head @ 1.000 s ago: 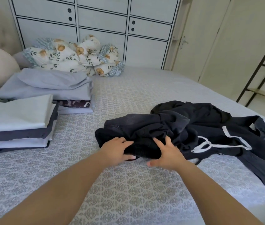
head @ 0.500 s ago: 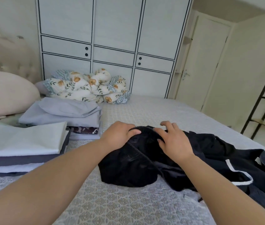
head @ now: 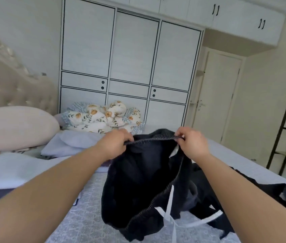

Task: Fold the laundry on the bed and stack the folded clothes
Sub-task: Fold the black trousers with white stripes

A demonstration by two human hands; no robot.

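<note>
Now hands [head: 116,144] [head: 192,143] pinch dark garment [head: 138,186] (waistband taut).

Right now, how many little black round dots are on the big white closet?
4. Two dots, one above the other, sit on the left lower panel, and two more dots sit on the right lower panel of the white closet. None seem hidden.

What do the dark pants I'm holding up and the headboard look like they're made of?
Dark pants: likely a soft, matte knit like sweatpant jersey; the ribbed elastic waistband and white drawstring suggest it. Headboard: seemingly beige padded upholstery, perhaps faux leather, given the button tufting and slight sheen.
</note>
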